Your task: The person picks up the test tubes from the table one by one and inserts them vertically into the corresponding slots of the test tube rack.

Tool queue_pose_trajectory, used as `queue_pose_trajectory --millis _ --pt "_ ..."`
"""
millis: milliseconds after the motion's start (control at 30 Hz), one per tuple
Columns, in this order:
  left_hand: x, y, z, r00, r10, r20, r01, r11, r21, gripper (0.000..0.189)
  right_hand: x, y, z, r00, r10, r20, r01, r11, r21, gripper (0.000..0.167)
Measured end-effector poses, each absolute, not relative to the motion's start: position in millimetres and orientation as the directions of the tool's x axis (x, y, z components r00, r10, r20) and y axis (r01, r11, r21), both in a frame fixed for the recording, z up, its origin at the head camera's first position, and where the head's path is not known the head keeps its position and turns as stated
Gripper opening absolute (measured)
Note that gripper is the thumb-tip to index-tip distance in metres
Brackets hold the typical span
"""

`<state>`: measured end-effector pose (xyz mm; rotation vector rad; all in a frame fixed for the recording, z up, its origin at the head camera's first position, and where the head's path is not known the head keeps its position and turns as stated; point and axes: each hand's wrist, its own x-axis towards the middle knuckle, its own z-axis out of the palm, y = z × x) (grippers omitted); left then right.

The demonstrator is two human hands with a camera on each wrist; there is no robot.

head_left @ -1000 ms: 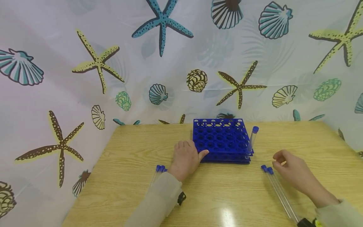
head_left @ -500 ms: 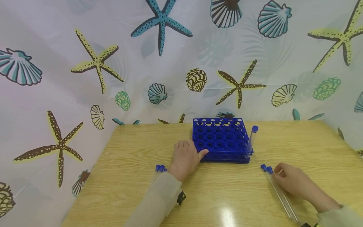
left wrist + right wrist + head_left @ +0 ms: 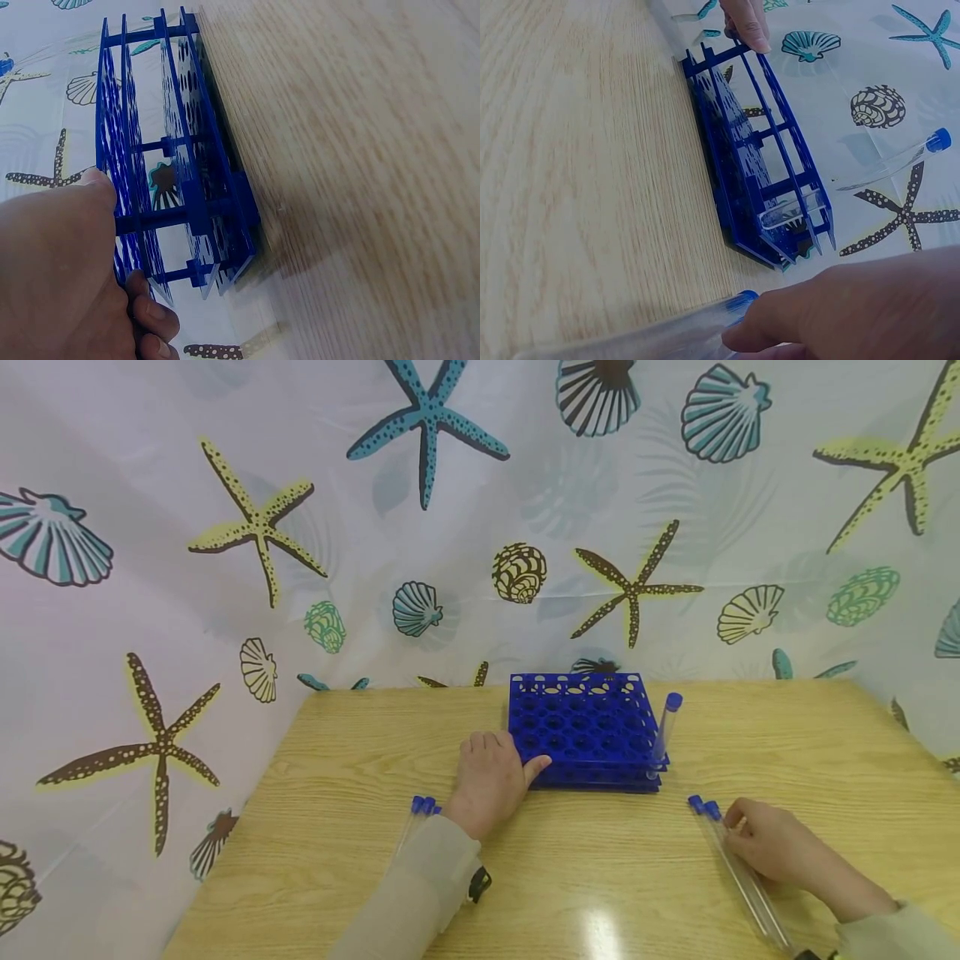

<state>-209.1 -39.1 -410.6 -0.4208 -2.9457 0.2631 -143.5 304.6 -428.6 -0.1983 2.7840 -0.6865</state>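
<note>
A blue test tube rack stands on the table. My left hand grips its front left corner, thumb over the front edge and fingers at the side. One clear test tube with a blue cap leans in the rack's front right hole. Two more blue-capped test tubes lie side by side at the right. My right hand pinches the right-hand one of this pair just below its cap, the thumb and fingertips partly hidden. In the right wrist view, a blue cap shows right at the fingertips.
Several blue-capped tubes lie on the wooden table at the left, partly covered by the left sleeve. A curtain printed with starfish and shells hangs behind the table's far edge.
My right hand has come down and toward me onto the right pair of test tubes, its fingers closing by one cap. The left hand stays on the rack.
</note>
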Motion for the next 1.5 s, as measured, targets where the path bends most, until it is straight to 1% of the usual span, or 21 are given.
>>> queue_pose_trajectory --millis 567,800,1100,1300,1500 --pt "-211.0 -38.6 -414.6 -0.945 0.295 0.141 0.262 0.942 -0.21 0.068 -141.1 302.2 -432.0 -0.954 -0.163 -0.253 -0.013 0.862 -0.506 0.025" --pt "-211.2 -38.3 -415.0 -0.942 0.298 0.151 0.264 0.942 -0.208 0.068 -138.9 303.5 -431.4 -0.958 -0.172 -0.228 -0.03 0.853 -0.52 0.025" --pt "-211.2 -38.3 -415.6 -0.944 0.294 0.148 0.261 0.943 -0.206 0.068 -143.6 307.2 -430.2 -0.959 -0.178 -0.219 -0.049 0.868 -0.495 0.027" --pt "-210.9 -38.5 -414.6 -0.946 0.294 0.138 0.263 0.942 -0.209 0.068 -146.6 308.8 -428.5 -0.967 -0.174 -0.188 -0.065 0.876 -0.477 0.029" --pt "-210.4 -39.5 -413.8 -0.946 0.294 0.138 0.264 0.943 -0.201 0.068 -147.5 308.6 -425.3 -0.965 -0.178 -0.194 -0.065 0.875 -0.481 0.027"
